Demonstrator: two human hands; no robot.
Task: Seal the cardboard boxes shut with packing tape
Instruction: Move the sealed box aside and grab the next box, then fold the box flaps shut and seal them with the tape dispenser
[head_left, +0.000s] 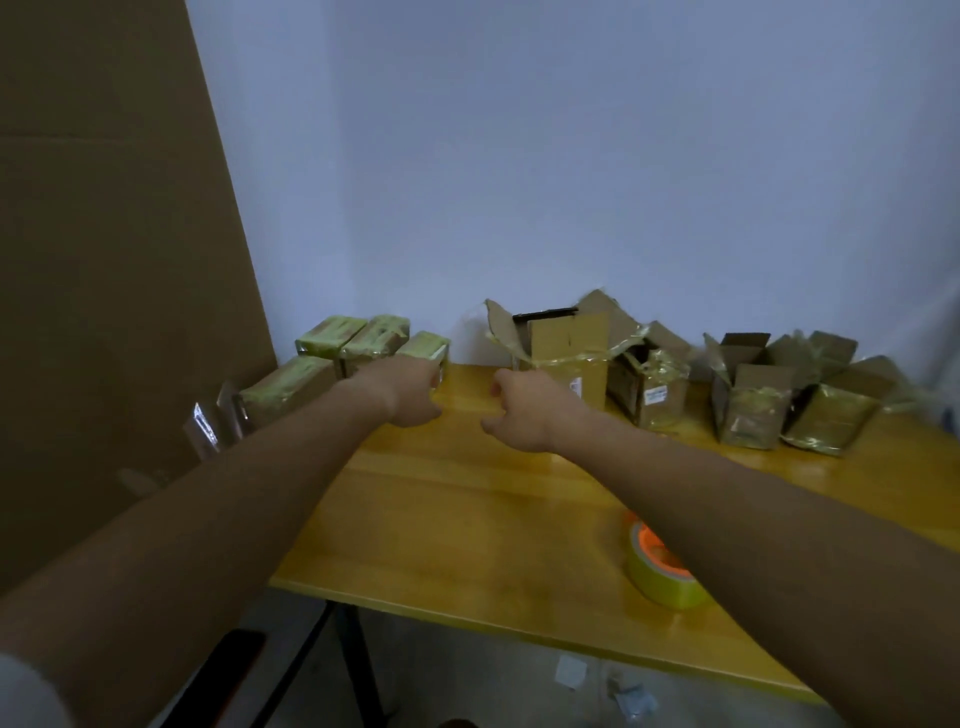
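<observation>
From the head camera, both arms reach far out over the yellow wooden surface. The left hand is at the near end of a sealed box, the last one in a bunch of taped boxes at the back left. Its fingers are tucked behind the hand, so it is not clear if they grip the box or only touch it. The right hand is loosely curled and holds nothing. An open box with its flaps up stands just past this hand, a little to its right, so the right hand is the nearer one to it. That box stands tall, with its long side going up. More open boxes with loose tape sit farther right in a messy row. The tape roll, yellow with an orange middle, lies flat near the front edge, under the right forearm and well away from both hands. The next move is likely to pull an open box closer. Small white labels show on some boxes, but the words are too blurry to read.
</observation>
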